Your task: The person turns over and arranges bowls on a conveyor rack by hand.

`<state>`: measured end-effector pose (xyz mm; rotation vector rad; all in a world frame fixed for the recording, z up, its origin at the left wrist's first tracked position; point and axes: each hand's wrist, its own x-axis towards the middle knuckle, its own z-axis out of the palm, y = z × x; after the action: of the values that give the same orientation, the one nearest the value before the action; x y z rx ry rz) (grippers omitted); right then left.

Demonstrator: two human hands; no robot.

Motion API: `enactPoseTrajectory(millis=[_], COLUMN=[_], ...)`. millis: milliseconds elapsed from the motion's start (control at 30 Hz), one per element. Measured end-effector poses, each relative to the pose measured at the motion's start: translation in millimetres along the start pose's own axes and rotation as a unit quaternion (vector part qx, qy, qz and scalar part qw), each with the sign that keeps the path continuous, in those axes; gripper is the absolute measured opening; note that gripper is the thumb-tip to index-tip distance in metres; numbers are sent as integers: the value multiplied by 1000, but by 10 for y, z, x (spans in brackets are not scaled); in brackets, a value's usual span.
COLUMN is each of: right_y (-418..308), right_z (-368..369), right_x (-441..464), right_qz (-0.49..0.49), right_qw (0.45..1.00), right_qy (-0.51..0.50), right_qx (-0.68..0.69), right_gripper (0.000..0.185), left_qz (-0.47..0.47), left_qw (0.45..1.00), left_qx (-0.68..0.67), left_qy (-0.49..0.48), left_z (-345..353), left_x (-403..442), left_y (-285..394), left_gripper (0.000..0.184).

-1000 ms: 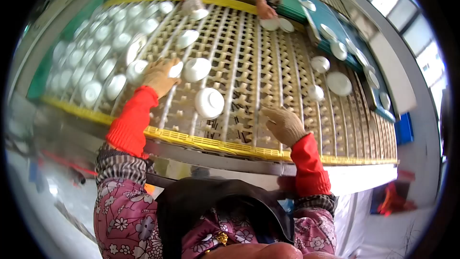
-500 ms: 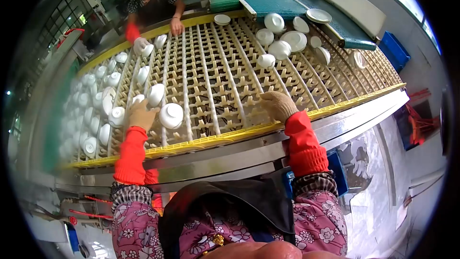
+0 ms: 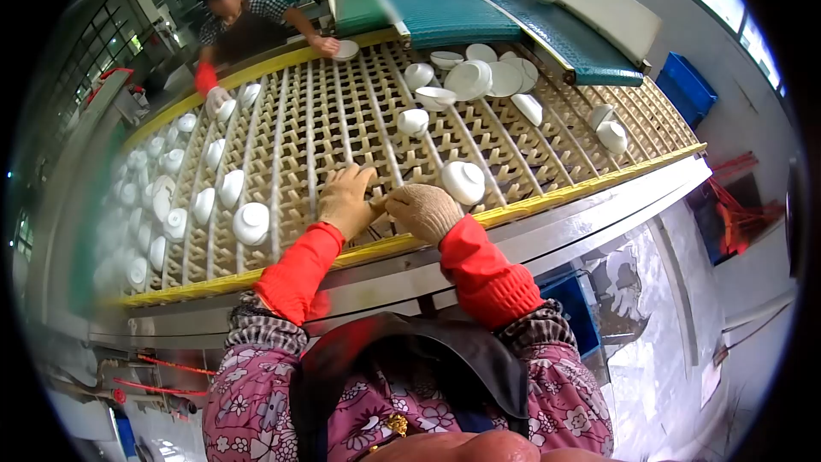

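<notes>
My left hand (image 3: pixel 346 198), in a tan glove, is over the pegged rack conveyor (image 3: pixel 299 133) near its front edge, fingers spread with no dish in them. Close beside it is my right hand (image 3: pixel 421 210), also gloved, its fingers bent toward the left; what they hold, if anything, is hidden. A white bowl (image 3: pixel 463 182) sits on the pegs just right of my right hand. Another bowl (image 3: pixel 251 223) rests to the left of my left hand. White dishes (image 3: pixel 469 80) lie bunched together farther back on the rack.
Across the rack, a co-worker (image 3: pixel 248 21) touches a bowl (image 3: pixel 226 109) with one hand and a small dish (image 3: pixel 345 50) with the other. Green belts (image 3: pixel 445 8) end over the back right. A yellow rail (image 3: pixel 564 195) edges the front. Several bowls fill the left end.
My left hand has left the small bowl and moved right, beside my right hand. The view has shifted right. More dishes lie on the rack below the belt, and the bowls have shifted left.
</notes>
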<state>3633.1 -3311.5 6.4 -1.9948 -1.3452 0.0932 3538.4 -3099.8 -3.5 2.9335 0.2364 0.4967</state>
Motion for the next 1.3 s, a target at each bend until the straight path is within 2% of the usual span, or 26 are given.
enactPoseTrajectory(millis=[33,100,133,167,233,300,333,367,400,433,467,500,533,567,600,633,700,800,900,967,1033,1133,1200,1233,1267,1300], right_y=[42,73,68,87,554,1120,1631,1361,1902,2530,2667,2719,2571,2802,2540,2090,1953,1968,1986,1983,2021,1994,2002,2016,2021,2030], right_z=[-80,-364,-568,-841,-1064,-1321,-1310,-1514,-1396,-1313,-1300,-1173,-1169,-1058,-1158,-1196,-1202,-1133,-1163,-1182,-1155,-1130,-1127,-1100,-1090,-1089], right_x=[32,-24,-63,-78,-196,-95,20,23,59,159,234,300,308,362,272,268,241,193,205,220,176,152,158,152,154,160], right_qz=[15,18,21,61,77,174,169,239,47,-158,-128,-105,-81,-245,-126,173,188,143,131,158,138,124,110,111,111,110], right_qw=[1000,998,997,992,988,983,982,969,987,951,961,968,976,955,976,973,977,988,989,982,986,990,992,992,992,993], right_qy=[13,50,67,14,66,25,-20,57,86,114,98,79,58,93,-18,-28,-70,-49,-61,-101,-84,-66,-61,-58,-55,-51], right_qx=[-2,-17,-22,-112,-113,-49,-78,5,-125,-242,-226,-211,-194,-137,-179,151,78,-31,-36,-29,44,27,-9,-8,-8,-8], right_gripper=[31,30,30,33,37,39,40,29,25,23,24,25,22,25,27,31,41,41,41,40,36,35,38,38,38,38], left_qz=[-13,-23,-71,-106,-95,-86,-90,-96,-114,-83,-68,-43,-90,-122,-131,-140,-158,-198,-281,-269,-263,-176,-334,-370,-376,-350], left_qw=[998,999,997,994,995,996,996,995,993,996,994,989,990,991,988,984,979,976,950,944,950,954,929,919,871,870], left_qx=[3,32,18,6,15,-4,2,9,-15,-38,-71,-5,11,56,76,97,115,82,-137,-181,-106,-22,102,84,315,339], left_qy=[-66,19,-16,19,5,-4,3,10,8,21,55,139,112,-8,-30,-52,-62,-39,0,64,133,241,124,102,30,70], left_z=[-194,-93,-122,-16,-20,-221,-206,-192,-202,-27,48,361,387,268,346,427,615,823,975,920,541,8,-430,-776,-643,-742], left_x=[27,11,-7,-23,19,235,376,536,722,915,1087,1250,1406,1621,1743,1871,2052,2160,2236,2177,1950,1373,1160,1028,949,746], left_y=[83,-7,-65,-138,-110,171,284,390,547,506,605,557,705,832,847,857,824,707,288,-56,-168,-693,-931,-825,-1339,-1277], left_gripper=[89,86,92,95,100,100,100,101,100,105,109,98,100,104,99,94,85,70,48,30,20,32,47,55,63,60])
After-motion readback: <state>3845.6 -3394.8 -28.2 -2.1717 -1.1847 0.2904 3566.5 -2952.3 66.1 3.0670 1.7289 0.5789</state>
